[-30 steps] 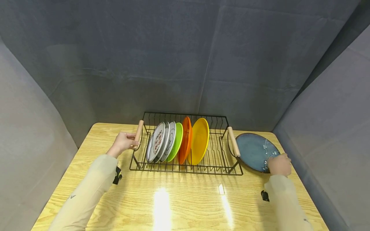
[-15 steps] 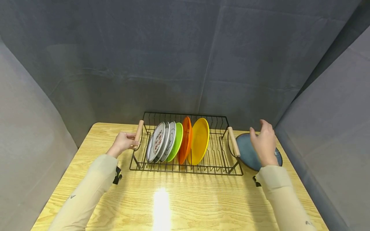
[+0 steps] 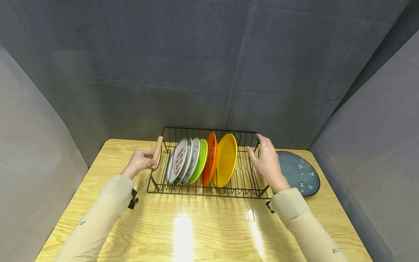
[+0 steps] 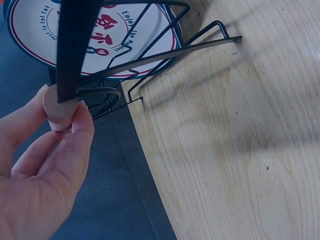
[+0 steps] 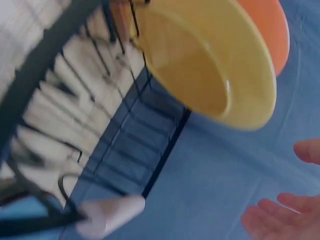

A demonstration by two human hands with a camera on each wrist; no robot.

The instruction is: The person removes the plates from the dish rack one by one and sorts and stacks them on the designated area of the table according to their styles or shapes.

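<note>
While the left hand (image 3: pixel 138 162) pinches the left wooden handle (image 3: pixel 158 146) of a black wire dish rack (image 3: pixel 229 196), the right hand (image 3: pixel 266 160) hovers by the rack's right end, fingers spread, its grip holding nothing. A yellow plate (image 3: pixel 226 161) stands on edge in the rack, near the right fingertips but apart from them, last in a row. Left of it stand an orange plate (image 3: pixel 209 163), a lime-green plate (image 3: pixel 200 160) and several white patterned plates (image 3: pixel 178 162). A blue plate (image 3: pixel 294 171) with a flowering-branch design lies flat on the wood-grain tabletop (image 3: pixel 222 229), just beside the rack.

The yellow plate looks smooth and glossy: probably stiff, light enough for one hand, and slippery if pinched loosely. Its upper rim, apart from the orange plate there, seems the best hold, thumb on one face, fingers on the other. The white plates look glazed and would likely chip if knocked. The rack seems rigid, best steadied by its handle.
</note>
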